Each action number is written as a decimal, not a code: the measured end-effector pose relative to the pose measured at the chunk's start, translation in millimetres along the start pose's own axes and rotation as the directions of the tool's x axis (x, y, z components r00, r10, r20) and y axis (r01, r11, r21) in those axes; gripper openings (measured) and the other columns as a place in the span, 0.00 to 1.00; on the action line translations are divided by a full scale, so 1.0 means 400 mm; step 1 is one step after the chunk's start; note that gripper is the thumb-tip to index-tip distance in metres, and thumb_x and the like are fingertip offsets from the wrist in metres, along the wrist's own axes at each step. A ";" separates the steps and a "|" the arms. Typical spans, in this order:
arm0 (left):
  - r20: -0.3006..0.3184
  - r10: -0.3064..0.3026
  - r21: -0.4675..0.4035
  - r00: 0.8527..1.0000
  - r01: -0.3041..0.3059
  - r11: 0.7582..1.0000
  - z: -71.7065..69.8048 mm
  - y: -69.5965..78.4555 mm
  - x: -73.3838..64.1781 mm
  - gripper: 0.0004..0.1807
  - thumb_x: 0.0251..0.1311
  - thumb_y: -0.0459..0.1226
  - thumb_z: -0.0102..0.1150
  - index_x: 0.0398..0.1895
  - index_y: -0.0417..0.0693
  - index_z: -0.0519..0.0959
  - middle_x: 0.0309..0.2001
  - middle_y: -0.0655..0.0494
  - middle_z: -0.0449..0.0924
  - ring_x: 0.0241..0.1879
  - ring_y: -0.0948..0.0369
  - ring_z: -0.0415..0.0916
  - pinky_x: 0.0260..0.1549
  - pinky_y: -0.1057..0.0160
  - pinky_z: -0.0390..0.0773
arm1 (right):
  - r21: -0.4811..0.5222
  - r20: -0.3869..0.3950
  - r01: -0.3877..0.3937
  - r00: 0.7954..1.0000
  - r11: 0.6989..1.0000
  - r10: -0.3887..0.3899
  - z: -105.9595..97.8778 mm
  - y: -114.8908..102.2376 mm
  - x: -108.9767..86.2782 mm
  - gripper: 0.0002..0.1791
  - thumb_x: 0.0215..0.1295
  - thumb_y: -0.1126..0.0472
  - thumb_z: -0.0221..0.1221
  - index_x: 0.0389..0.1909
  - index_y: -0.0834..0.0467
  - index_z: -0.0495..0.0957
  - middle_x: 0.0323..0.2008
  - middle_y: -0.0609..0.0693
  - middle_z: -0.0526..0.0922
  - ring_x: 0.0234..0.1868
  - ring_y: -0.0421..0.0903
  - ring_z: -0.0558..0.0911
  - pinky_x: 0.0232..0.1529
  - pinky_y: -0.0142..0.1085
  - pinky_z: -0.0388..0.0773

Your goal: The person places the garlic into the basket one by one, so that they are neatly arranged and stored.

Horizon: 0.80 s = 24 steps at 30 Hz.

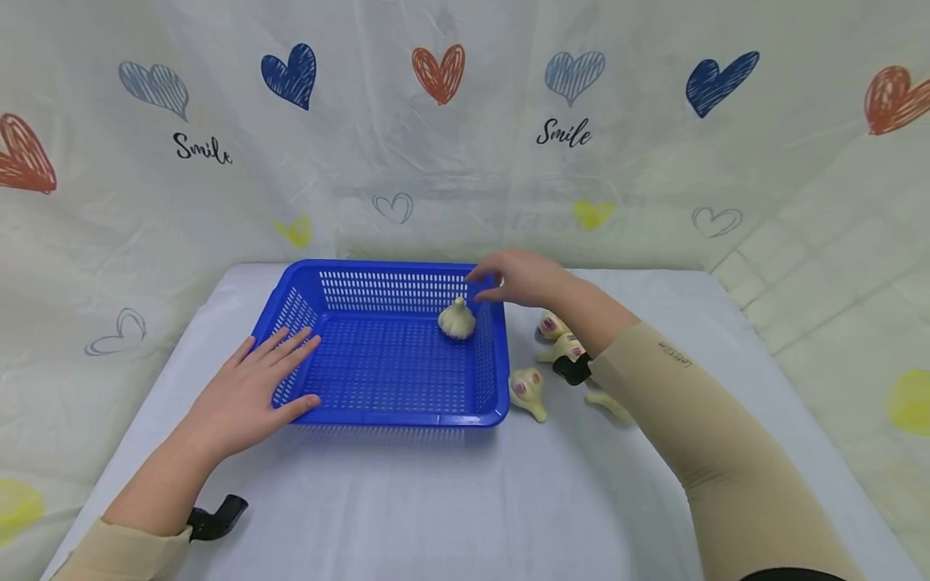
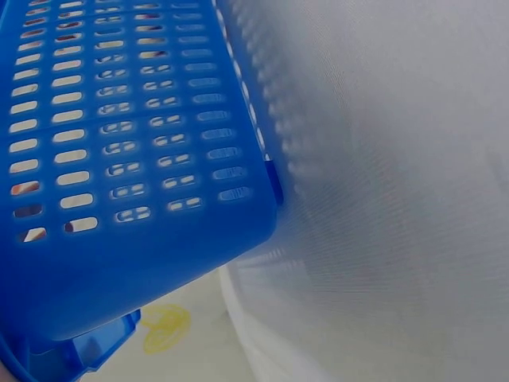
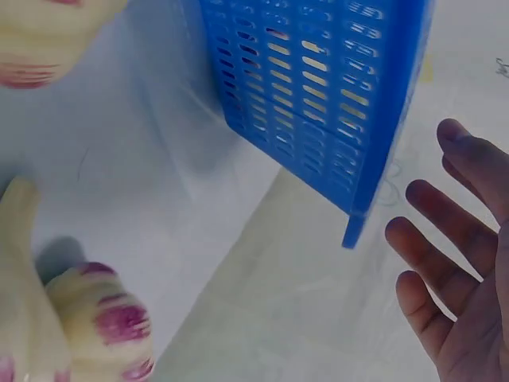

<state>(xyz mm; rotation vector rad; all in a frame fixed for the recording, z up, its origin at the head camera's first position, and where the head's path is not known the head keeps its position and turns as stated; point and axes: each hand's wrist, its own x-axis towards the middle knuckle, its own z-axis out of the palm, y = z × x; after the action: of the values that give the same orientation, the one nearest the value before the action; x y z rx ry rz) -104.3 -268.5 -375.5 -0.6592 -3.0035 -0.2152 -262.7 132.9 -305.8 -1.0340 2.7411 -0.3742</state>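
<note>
A blue plastic basket [image 1: 392, 419] with slotted walls stands on the table. Inside it, by the right wall, sits one white garlic bulb [image 1: 457, 319], stem up. My left hand [image 1: 250, 394] lies over the basket's left rim, fingers spread and straight. Above the far right corner is my right hand [image 1: 525, 278], its fingers loosely bent with nothing between them. The right wrist view shows those fingers [image 3: 437, 263] apart from the basket's wall. Outside the right wall lie several purple-marked garlic bulbs [image 1: 527, 393], partly hidden by my right forearm.
A white cloth [image 1: 363, 516] covers the table. Behind it hangs a pale curtain [image 1: 494, 153] printed with hearts and the word Smile. Black straps [image 1: 218, 518] sit at both wrists.
</note>
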 end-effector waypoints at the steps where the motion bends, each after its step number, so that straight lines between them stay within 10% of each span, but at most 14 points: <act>1: -0.001 0.000 0.001 1.000 0.000 1.000 0.000 0.000 0.000 0.46 0.64 0.63 0.54 0.80 0.60 0.50 0.78 0.52 0.51 0.76 0.43 0.48 0.73 0.40 0.38 | 0.002 -0.001 0.000 1.000 1.000 0.000 -0.003 0.003 -0.010 0.20 0.66 0.51 0.65 0.57 0.50 0.82 0.54 0.49 0.84 0.50 0.49 0.81 0.52 0.44 0.78; 24: -0.005 -0.004 -0.010 1.000 0.004 1.000 -0.006 0.005 -0.001 0.46 0.63 0.63 0.54 0.80 0.58 0.51 0.78 0.50 0.52 0.75 0.42 0.48 0.74 0.43 0.34 | 0.071 0.013 -0.053 0.999 0.996 0.052 0.066 0.044 -0.283 0.19 0.62 0.50 0.68 0.55 0.44 0.84 0.52 0.40 0.83 0.49 0.43 0.81 0.50 0.42 0.80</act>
<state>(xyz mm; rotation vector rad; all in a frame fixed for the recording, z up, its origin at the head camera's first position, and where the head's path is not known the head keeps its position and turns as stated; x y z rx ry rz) -103.1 -267.3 -372.9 -0.6527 -3.0009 -0.2318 -183.2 216.7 -326.4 -0.9415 2.7180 -0.4525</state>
